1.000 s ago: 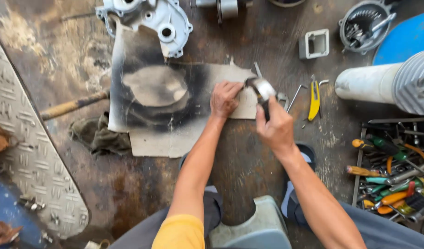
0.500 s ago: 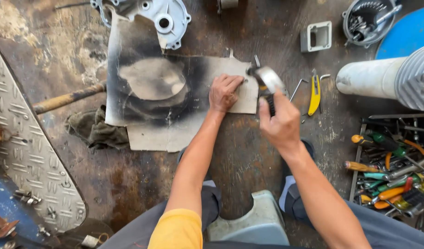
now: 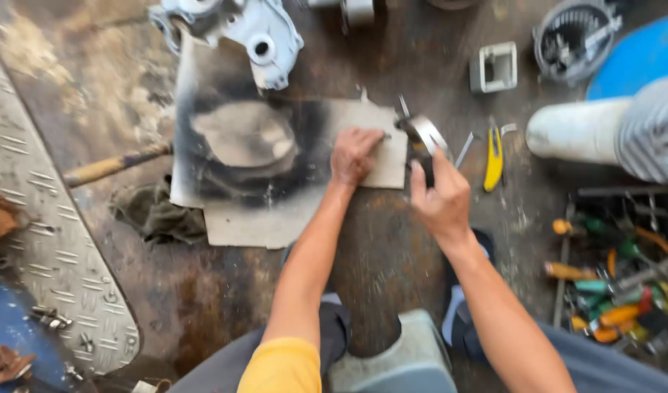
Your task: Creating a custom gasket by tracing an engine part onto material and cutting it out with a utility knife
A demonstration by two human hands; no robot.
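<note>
My left hand (image 3: pixel 354 154) rests with curled fingers on the right end of a soot-stained sheet of cardboard (image 3: pixel 276 156) that lies on the grimy floor; whether its fingers pinch anything is hidden. My right hand (image 3: pixel 439 195) grips a round, shiny metal part (image 3: pixel 424 136) just off the sheet's right edge, tilted toward the left hand. A thin metal point sticks up beside that part.
A silver engine cover (image 3: pixel 246 30) lies at the sheet's top edge. A yellow-handled tool (image 3: pixel 493 156), a small square metal box (image 3: pixel 494 67), a white finned cylinder (image 3: pixel 610 131), a tray of screwdrivers (image 3: pixel 617 276), a rag (image 3: pixel 156 215), a wooden handle (image 3: pixel 116 166) and a tread plate (image 3: pixel 50 247) surround me.
The view has shifted slightly. My right hand has lifted the metal part a little higher and nearer to my left hand, which stays on the cardboard.
</note>
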